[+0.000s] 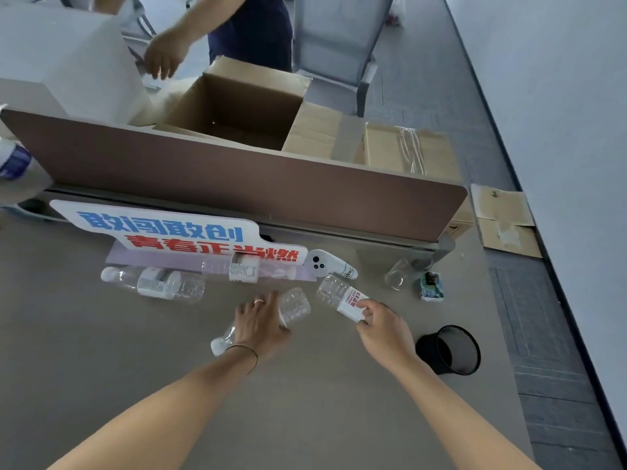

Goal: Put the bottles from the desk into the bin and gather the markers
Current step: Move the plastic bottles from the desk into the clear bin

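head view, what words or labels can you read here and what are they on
"创想无限" (blue; last characters unsure) and "青春正当燃" (red), upside down: white sign
"Hoo…", cut off: white controller
Red print, blurred: bottle in the right hand
Other bottle labels: too small

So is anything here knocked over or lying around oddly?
Yes. The black mesh bin lies tipped on its side at the desk's right edge, and a glass lies on its side too. The printed sign lies flat, with a bottle on it.
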Demonstrator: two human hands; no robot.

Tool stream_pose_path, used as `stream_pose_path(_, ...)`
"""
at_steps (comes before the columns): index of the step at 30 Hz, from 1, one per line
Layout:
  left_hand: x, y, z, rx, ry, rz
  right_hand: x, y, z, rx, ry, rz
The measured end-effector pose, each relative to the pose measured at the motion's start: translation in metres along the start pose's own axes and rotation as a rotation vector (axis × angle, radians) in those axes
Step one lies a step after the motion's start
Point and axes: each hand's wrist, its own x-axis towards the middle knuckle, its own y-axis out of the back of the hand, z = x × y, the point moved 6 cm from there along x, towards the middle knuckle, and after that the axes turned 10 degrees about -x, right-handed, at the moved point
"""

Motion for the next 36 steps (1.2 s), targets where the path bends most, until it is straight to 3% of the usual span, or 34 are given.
stream_pose_path(6,-0.031,0.029,0.012,-0.436,0.232,0.091,0.03,0.01,-0.007,-0.137,0.081,0.035)
stream_pose_path(14,-0.071,0.032,0.002,-0.694,0.479,0.142,0.063,-0.03,-0.005,-0.309,0.12,-0.012)
stream_pose_path(20,-0.093,0.034,-0.005,-0.781,0.549,0.188,0.069,-0.046,-0.009,-0.335,0.162,0.025)
stream_pose_path(28,-0.104,0.045,0.008,-0.854,0.524,0.218,0.028,-0.005,-0.03,-0.068,0.175,0.075)
stream_pose_path(36,-0.092,0.042,0.076,-0.869,0.26,0.122,-0.031,0.056,0.004,0.029,0.079,0.271)
